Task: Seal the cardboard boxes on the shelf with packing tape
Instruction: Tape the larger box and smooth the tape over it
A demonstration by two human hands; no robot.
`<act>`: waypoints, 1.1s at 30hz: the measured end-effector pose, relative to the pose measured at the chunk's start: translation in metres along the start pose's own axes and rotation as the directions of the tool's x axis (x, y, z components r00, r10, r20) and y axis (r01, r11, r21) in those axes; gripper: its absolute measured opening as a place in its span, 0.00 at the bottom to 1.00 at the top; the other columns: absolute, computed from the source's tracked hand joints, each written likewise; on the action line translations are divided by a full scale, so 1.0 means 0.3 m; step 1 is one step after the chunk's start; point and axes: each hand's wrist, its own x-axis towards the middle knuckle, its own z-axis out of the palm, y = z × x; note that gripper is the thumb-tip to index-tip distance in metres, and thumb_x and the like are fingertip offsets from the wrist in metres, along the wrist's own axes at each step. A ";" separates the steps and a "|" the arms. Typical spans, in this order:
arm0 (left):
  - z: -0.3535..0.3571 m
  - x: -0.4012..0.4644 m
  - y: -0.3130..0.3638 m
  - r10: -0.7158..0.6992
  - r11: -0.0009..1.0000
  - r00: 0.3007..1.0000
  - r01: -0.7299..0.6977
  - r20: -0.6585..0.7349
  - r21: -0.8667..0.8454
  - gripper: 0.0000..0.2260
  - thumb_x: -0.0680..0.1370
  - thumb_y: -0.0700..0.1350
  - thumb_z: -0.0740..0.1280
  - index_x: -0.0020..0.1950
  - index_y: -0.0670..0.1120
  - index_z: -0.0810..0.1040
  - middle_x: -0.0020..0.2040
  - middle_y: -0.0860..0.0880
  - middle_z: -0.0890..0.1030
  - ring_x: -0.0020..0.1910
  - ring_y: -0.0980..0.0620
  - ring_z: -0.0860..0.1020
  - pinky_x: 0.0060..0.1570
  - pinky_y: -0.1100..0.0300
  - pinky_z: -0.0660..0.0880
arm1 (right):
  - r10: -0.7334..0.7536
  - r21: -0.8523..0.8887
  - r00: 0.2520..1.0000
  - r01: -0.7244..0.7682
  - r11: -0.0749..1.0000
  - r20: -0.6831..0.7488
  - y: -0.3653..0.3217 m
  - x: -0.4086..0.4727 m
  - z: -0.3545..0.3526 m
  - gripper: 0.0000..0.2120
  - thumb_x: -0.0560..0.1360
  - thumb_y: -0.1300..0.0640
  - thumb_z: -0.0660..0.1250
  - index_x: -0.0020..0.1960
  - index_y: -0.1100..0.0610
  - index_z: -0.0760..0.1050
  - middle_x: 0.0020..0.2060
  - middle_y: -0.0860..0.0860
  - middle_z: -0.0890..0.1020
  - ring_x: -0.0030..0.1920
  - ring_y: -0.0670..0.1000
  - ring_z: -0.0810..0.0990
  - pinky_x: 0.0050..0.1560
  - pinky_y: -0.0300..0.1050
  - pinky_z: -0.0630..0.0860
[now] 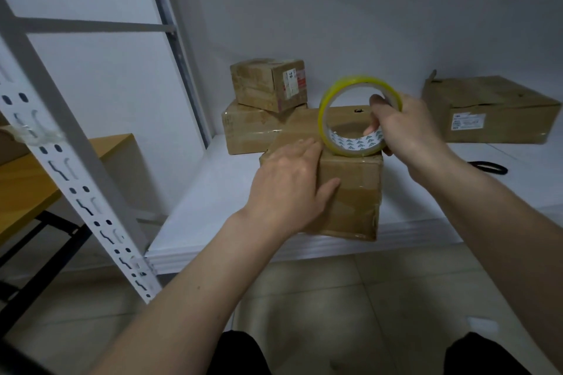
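Down on the white shelf (213,192) near its front edge sits a small cardboard box (350,192), and both hands are at it. From the head camera, the left hand (289,179) lies flat over the box's top left corner — fingers straight and together across the top, thumb down the front face. The right hand (408,131) grips a roll of yellow packing tape (341,100), fingers curled through the core and over the rim; the roll stands on edge, tilted, its lower rim touching the box's top. Behind are two more boxes, a small labelled box (268,85) stacked on a wider flat box (249,128). Well to the right rests a large box (493,109) with a white label. A pair of black-handled scissors (487,167) lies on the shelf beside the right wrist — only partly seen.
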 end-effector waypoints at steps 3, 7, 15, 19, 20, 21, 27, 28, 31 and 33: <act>-0.001 0.015 -0.001 -0.071 0.997 0.997 0.070 0.016 0.044 0.27 0.78 0.62 0.63 0.71 0.45 0.71 0.71 0.47 0.73 0.71 0.48 0.69 0.68 0.59 0.62 | 0.035 0.007 0.999 -0.035 0.999 0.006 -0.001 0.001 -0.007 0.12 0.79 0.51 0.59 0.39 0.55 0.71 0.31 0.53 0.80 0.31 0.49 0.72 0.41 0.48 0.68; 0.006 0.014 -0.003 -0.090 0.986 0.995 0.083 0.044 0.142 0.31 0.80 0.64 0.58 0.71 0.41 0.70 0.72 0.43 0.71 0.73 0.45 0.66 0.73 0.56 0.57 | 0.049 0.017 0.999 -0.049 0.999 0.006 0.006 -0.005 -0.017 0.14 0.80 0.54 0.58 0.38 0.58 0.72 0.29 0.52 0.78 0.29 0.49 0.72 0.36 0.46 0.67; 0.026 0.013 -0.070 0.200 0.934 0.975 -0.220 -0.099 -0.282 0.15 0.78 0.42 0.64 0.63 0.42 0.81 0.62 0.45 0.82 0.63 0.47 0.78 0.65 0.58 0.71 | -0.012 -0.038 1.000 0.012 0.999 0.001 0.010 -0.014 -0.005 0.10 0.81 0.55 0.57 0.46 0.59 0.73 0.34 0.54 0.78 0.32 0.49 0.73 0.35 0.44 0.67; 0.035 0.010 -0.097 0.250 0.933 0.956 -0.280 -0.154 -0.226 0.16 0.79 0.48 0.63 0.61 0.42 0.82 0.59 0.46 0.83 0.60 0.49 0.80 0.60 0.58 0.74 | -0.017 -0.048 1.000 0.017 0.999 0.011 0.016 -0.015 -0.005 0.08 0.81 0.56 0.58 0.48 0.57 0.73 0.34 0.52 0.78 0.35 0.51 0.75 0.39 0.48 0.71; 0.034 0.007 -0.094 0.239 0.946 0.960 -0.264 -0.147 -0.190 0.18 0.79 0.50 0.62 0.61 0.42 0.82 0.58 0.45 0.84 0.59 0.48 0.81 0.58 0.55 0.76 | -0.014 -0.047 1.000 0.015 0.999 0.014 0.016 -0.014 -0.006 0.08 0.81 0.57 0.58 0.47 0.57 0.74 0.34 0.52 0.78 0.36 0.53 0.76 0.40 0.49 0.71; 0.031 0.006 -0.090 0.219 0.959 0.966 -0.239 -0.137 -0.153 0.19 0.78 0.51 0.61 0.60 0.42 0.82 0.57 0.45 0.84 0.57 0.46 0.82 0.53 0.53 0.78 | -0.012 -0.045 1.000 0.013 0.999 0.015 0.016 -0.012 -0.006 0.08 0.80 0.57 0.59 0.46 0.56 0.74 0.34 0.52 0.78 0.37 0.53 0.76 0.41 0.50 0.72; 0.011 -0.004 -0.051 0.051 0.990 0.999 -0.048 -0.017 0.135 0.31 0.78 0.61 0.53 0.54 0.37 0.81 0.52 0.38 0.83 0.54 0.39 0.81 0.59 0.54 0.72 | -0.013 -0.064 1.000 0.015 0.998 0.018 0.010 -0.018 -0.008 0.07 0.80 0.57 0.59 0.46 0.57 0.73 0.34 0.53 0.78 0.37 0.55 0.76 0.41 0.51 0.72; 0.010 0.000 -0.034 0.012 0.988 0.999 -0.018 0.037 0.155 0.32 0.78 0.63 0.50 0.53 0.37 0.80 0.52 0.38 0.83 0.55 0.39 0.80 0.61 0.53 0.70 | -0.017 -0.074 1.000 0.018 0.997 0.018 0.007 -0.021 -0.010 0.07 0.80 0.57 0.58 0.47 0.57 0.74 0.34 0.53 0.77 0.37 0.55 0.76 0.41 0.51 0.72; 0.017 0.017 -0.015 0.081 0.994 0.996 -0.083 0.022 0.071 0.24 0.81 0.57 0.54 0.50 0.39 0.79 0.48 0.40 0.82 0.52 0.39 0.78 0.63 0.46 0.70 | -0.028 -0.097 1.000 0.029 0.995 0.010 0.004 -0.021 -0.014 0.08 0.81 0.58 0.58 0.47 0.58 0.74 0.35 0.54 0.77 0.36 0.54 0.76 0.41 0.50 0.73; 0.026 0.016 -0.018 0.150 0.982 0.988 -0.154 -0.046 -0.112 0.13 0.80 0.46 0.61 0.51 0.39 0.80 0.49 0.42 0.82 0.49 0.41 0.79 0.57 0.48 0.73 | -0.041 -0.112 0.999 0.042 0.993 0.013 0.000 -0.022 -0.014 0.08 0.81 0.58 0.57 0.49 0.59 0.74 0.35 0.53 0.76 0.35 0.52 0.75 0.40 0.49 0.72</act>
